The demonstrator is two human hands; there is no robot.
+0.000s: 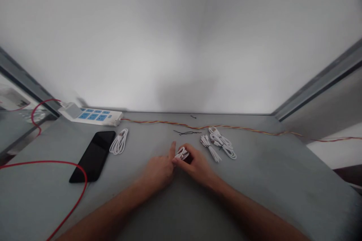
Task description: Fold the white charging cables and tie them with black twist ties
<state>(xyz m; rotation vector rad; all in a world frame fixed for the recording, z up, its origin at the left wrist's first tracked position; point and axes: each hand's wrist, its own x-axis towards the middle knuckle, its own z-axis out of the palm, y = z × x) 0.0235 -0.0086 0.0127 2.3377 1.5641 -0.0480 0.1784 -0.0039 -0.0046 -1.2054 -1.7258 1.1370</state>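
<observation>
Both hands meet at the middle of a grey table (254,196). My right hand (195,163) is closed around a small coiled white cable (181,153), pinching it between thumb and fingers. My left hand (160,169) rests beside it with the index finger stretched out, its tip touching the same coil. Just right of the hands lie two more bundled white cables (219,145). A thin black twist tie (186,133) lies just beyond the hands.
A black phone (94,154) lies at the left beside another coiled white cable (119,141). A white and blue power strip (93,116) sits at the back left. A red cord (76,192) loops at the left; a twisted red-yellow wire (240,127) runs along the wall.
</observation>
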